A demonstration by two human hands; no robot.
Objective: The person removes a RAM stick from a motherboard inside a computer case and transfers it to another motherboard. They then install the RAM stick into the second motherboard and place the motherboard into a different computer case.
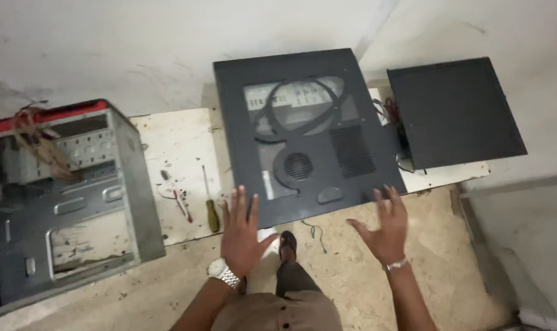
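Head view: black PC case [309, 132] lying flat on a low white bench [180, 153], windowed side panel up, near edge hanging over the bench front. Left hand [241, 230] flat and spread, fingertips at the case's near-left corner, grasping nothing. Right hand [385, 224] likewise spread and released, fingertips just touching the near-right edge. Second black panel [453, 113] well apart on the right, loose wires between it and the case. Screwdriver [211, 202] just left of the left hand, a red-handled tool [181, 203] beside it. Grey stripped chassis [64, 196] at far left. Foot in a sandal [287, 244] below, between the hands.

Step in hand, by the look of it: squaring or seating the case on the bench. Next move calls for even pressure at both corners, fingers kept clear of the overhanging edge.
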